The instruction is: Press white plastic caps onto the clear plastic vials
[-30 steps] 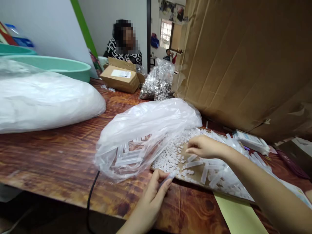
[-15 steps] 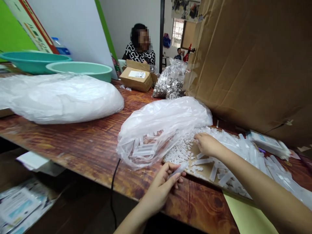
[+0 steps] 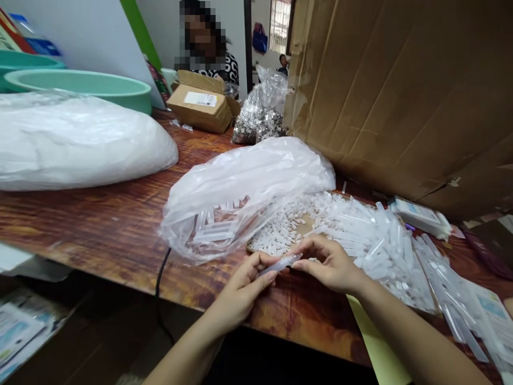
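A translucent plastic tube (image 3: 281, 263) is pinched between the thumb and fingers of my left hand (image 3: 244, 283), above the table's front edge. My right hand (image 3: 331, 263) is closed at the tube's far end, its thumb and forefinger around the tip; whether a small piece is between them is too small to tell. Just behind the hands, small white plastic pieces (image 3: 273, 235) lie spread on a cardboard tray. More clear tubes (image 3: 385, 246) are heaped on its right side. A translucent bag (image 3: 244, 174) with tubes inside lies to the left of the tray.
A full white bag (image 3: 80, 141) and green basins (image 3: 88, 85) are at the left. Behind stand an opened carton (image 3: 202, 101), a bag of metal parts (image 3: 262, 115) and a large cardboard sheet (image 3: 401, 96). A person (image 3: 208, 43) is across the table; another is farther back.
My right hand has come from the small white pieces on the tray to the end of the tube in my left hand. The view has shifted, and the person across has leaned.
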`<action>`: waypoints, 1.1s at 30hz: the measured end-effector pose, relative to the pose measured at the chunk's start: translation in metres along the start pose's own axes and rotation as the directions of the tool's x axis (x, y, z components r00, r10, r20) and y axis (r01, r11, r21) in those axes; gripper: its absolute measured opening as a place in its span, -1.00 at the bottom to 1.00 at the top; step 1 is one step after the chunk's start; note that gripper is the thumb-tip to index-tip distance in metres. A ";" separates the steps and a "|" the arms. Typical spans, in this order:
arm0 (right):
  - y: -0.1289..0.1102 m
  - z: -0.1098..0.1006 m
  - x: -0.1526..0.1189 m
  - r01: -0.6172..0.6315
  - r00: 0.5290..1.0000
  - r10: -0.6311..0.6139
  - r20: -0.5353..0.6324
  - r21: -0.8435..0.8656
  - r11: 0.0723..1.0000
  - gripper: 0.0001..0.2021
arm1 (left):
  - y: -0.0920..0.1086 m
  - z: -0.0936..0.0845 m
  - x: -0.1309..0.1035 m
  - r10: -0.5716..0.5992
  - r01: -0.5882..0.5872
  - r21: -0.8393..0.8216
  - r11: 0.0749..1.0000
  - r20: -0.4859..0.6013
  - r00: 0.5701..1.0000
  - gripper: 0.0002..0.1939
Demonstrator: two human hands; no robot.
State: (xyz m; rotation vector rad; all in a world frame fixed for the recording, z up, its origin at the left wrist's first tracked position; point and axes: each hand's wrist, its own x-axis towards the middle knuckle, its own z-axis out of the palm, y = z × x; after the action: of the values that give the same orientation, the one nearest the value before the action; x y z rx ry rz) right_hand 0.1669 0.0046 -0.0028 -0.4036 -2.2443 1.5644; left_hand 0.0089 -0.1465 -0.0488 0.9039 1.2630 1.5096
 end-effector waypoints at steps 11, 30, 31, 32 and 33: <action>-0.004 0.001 -0.002 0.290 0.957 -0.269 0.110 -0.352 0.890 -0.87 | -0.006 0.000 -0.002 0.031 -0.030 -0.012 0.999 0.058 0.998 -0.69; -0.021 0.006 -0.017 0.173 0.981 -0.081 0.176 -0.605 0.777 -0.77 | -0.008 0.002 -0.005 0.019 -0.010 -0.057 0.998 0.151 0.988 -0.64; -0.020 0.008 -0.018 0.137 0.988 -0.057 0.146 -0.625 0.768 -0.72 | -0.009 0.001 -0.005 0.017 -0.009 -0.050 0.999 0.157 0.987 -0.65; -0.019 0.009 -0.019 0.114 0.991 -0.042 0.125 -0.646 0.755 -0.71 | -0.009 0.001 -0.005 0.015 -0.007 -0.050 0.999 0.160 0.987 -0.66; -0.018 0.010 -0.020 0.129 0.990 -0.054 0.133 -0.662 0.738 -0.73 | -0.009 0.002 -0.006 0.013 -0.003 -0.059 0.998 0.165 0.986 -0.67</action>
State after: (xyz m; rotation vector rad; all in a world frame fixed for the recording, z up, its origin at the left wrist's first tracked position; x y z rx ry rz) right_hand 0.1800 -0.0191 0.0084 -0.3883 -2.8190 0.6765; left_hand 0.0139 -0.1513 -0.0570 0.9760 1.0909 1.4389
